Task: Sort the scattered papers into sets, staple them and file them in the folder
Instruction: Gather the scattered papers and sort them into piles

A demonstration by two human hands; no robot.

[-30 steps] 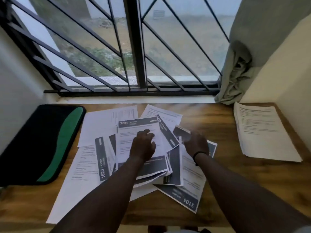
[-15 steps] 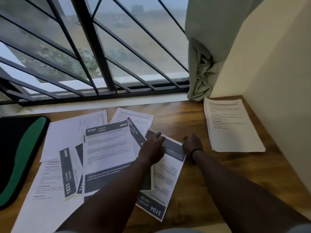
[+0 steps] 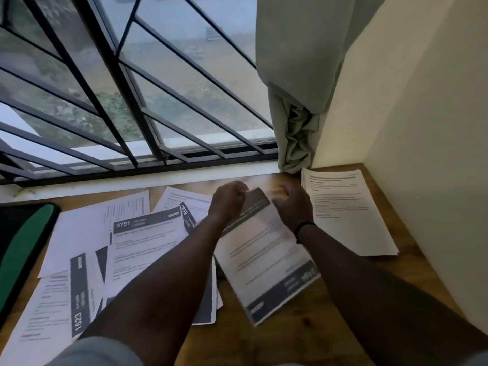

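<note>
Worktop, left edge: folder (image 3: 21, 249), lying flat.
Left-centre: scattered papers (image 3: 137, 247), unsorted.
Centre: left hand (image 3: 228, 200) and right hand (image 3: 293, 204), each grip pinching lifted sheet (image 3: 266, 260), flat a moment ago.
Far-right corner: sorted stack (image 3: 346, 210), probably its destination.

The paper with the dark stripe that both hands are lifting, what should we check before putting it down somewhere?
1. Both hands on the lifted sheet: ok. The left hand and right hand hold its far edge.
2. Firmness of the grip: cannot tell, the hands are blurred.
3. Sheet's number readable for matching: not ok, its near corner is blurred.
4. Neat stack by the wall free to take it: ok, nothing lies on top.
5. Sheet clear of the scattered papers: cannot tell; its left edge may overlap them.
6. Folder within reach: ok, it lies at the table's left edge.
</note>
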